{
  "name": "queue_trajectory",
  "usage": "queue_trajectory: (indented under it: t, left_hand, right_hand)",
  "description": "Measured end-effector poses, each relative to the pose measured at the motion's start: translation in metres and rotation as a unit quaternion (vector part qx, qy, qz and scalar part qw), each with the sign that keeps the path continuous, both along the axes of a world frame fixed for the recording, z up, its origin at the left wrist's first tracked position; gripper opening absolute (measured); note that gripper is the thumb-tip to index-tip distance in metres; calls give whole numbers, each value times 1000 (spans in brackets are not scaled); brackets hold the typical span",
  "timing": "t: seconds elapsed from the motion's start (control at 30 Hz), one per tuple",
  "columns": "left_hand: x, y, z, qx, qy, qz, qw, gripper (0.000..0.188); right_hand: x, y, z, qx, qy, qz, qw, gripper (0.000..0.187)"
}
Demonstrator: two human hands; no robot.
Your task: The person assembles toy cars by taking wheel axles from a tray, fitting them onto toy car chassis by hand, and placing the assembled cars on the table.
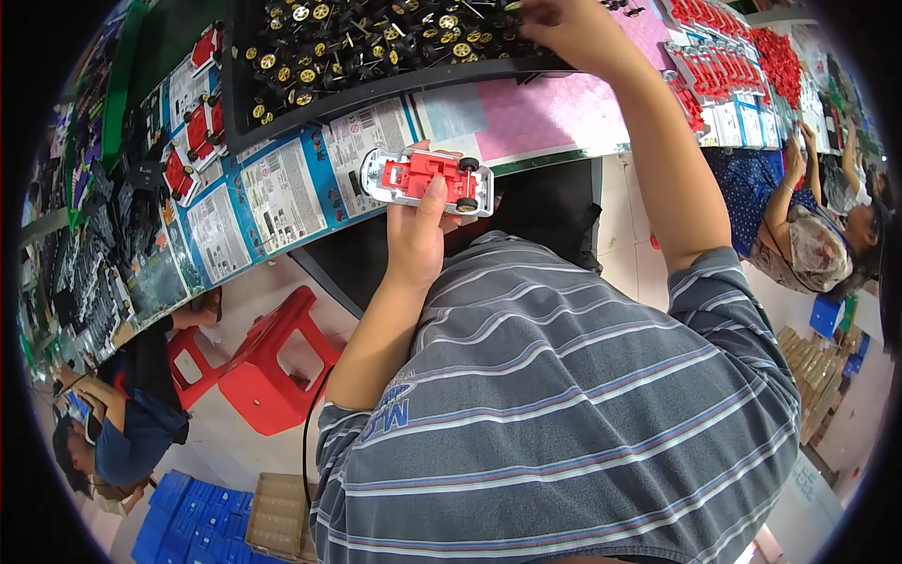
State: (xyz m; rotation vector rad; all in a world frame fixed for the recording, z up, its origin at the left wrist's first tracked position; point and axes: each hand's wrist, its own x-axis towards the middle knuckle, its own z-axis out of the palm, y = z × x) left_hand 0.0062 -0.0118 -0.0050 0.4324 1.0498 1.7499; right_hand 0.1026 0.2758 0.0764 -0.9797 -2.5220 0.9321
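Note:
My left hand [416, 235] is closed around a toy car [398, 177] at the table's front edge, thumb on its underside. The car is belly up, with a white-and-silver body and a red chassis. One pair of black wheels sits at its right end; no wheels show at the left end. My right hand [571, 34] reaches over the far right part of a black tray [395, 86]. Its fingers are bent together at a heap of wheel axles [376, 42] with black and yellow wheels. Whatever is between those fingertips is too hidden to name.
Red-and-white car parts [199, 132] lie left of the tray, dark plastic parts [89, 273] farther left. Rows of red-and-white parts [719, 70] stand at the far right. Red stools [272, 367] and blue crates [193, 517] are on the floor. Other people sit at both sides.

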Motion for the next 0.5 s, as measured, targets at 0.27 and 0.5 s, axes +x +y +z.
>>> queue_trajectory:
  t: [0.27, 0.5]
  left_hand:
    - [-3, 0, -14, -17, 24, -21, 999, 61]
    - [6, 6, -15, 61, 61, -81, 993, 56]
  right_hand:
    - [18, -101, 6, -300, 251, 50, 919, 17]
    - [-8, -152, -15, -93, 124, 79, 985, 14]
